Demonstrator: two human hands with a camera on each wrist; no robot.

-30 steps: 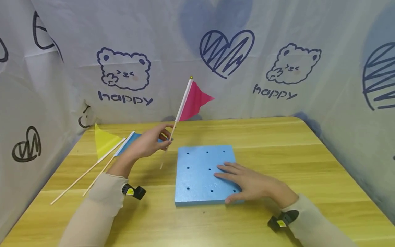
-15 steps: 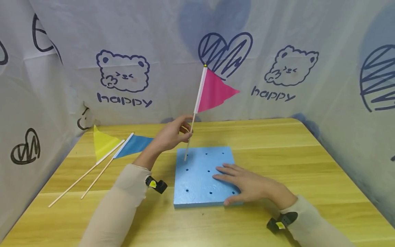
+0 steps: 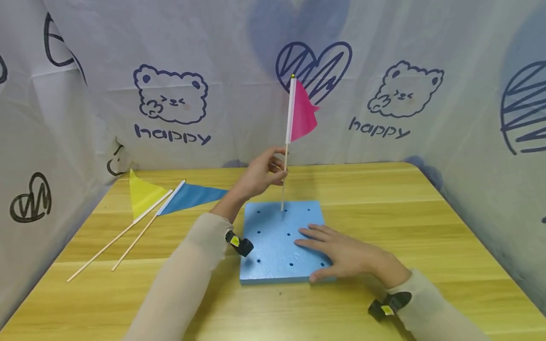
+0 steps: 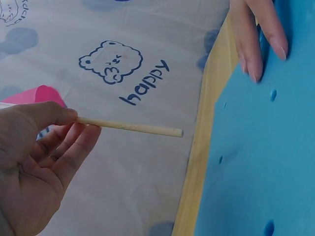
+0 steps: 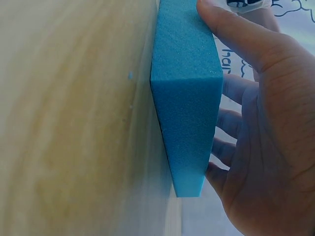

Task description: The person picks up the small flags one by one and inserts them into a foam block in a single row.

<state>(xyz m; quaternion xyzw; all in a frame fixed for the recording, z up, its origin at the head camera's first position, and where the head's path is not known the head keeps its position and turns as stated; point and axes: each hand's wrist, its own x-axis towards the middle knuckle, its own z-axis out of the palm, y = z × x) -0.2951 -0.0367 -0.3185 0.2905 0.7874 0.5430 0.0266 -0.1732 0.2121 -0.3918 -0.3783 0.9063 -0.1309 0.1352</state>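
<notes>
My left hand (image 3: pixel 262 174) pinches the wooden stick of a pink pennant flag (image 3: pixel 301 116), held nearly upright over the back part of a blue foam board (image 3: pixel 271 248). In the left wrist view, the stick's lower end (image 4: pixel 152 130) hangs free, apart from the board's surface. Several small holes dot the top of that board. On its right side rests my right hand (image 3: pixel 350 253), fingers spread and straight. Seen from the right wrist, the thumb lies at the near edge of the thick foam (image 5: pixel 189 123) and the fingers lie over its top.
To the left, a yellow pennant flag (image 3: pixel 145 199) and a blue pennant flag (image 3: pixel 189 196) lie on the wooden table (image 3: pixel 405 203), sticks toward the near left. A printed white cloth (image 3: pixel 239 85) surrounds the table at the back and sides.
My left hand has carried the pink flag rightward from beside the board to over its back holes, and the flag stands more upright. The right hand has stayed in place.
</notes>
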